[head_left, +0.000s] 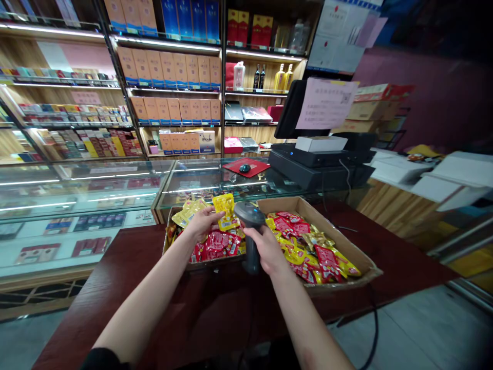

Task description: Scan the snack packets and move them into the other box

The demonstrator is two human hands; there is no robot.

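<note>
My left hand (203, 224) pinches a small yellow snack packet (226, 211) by its edge, holding it upright above the left carton. In my right hand (268, 247) is a dark barcode scanner (251, 226), gripped round its handle, its head close to the packet's right side. Red packets (221, 244) and gold packets (188, 211) fill the left carton under my left hand. To the right of the scanner, an open cardboard carton (365, 262) holds many red and yellow packets (327, 262). My palms and some fingers are hidden from view.
Both cartons stand on a dark red wooden counter (134, 257). Behind it is a glass display case (115, 190) with a mouse (244, 168) on a red mat (254, 165). A monitor (288, 110) and black cash drawer (308, 167) stand back right. A cable (374, 329) hangs at the right.
</note>
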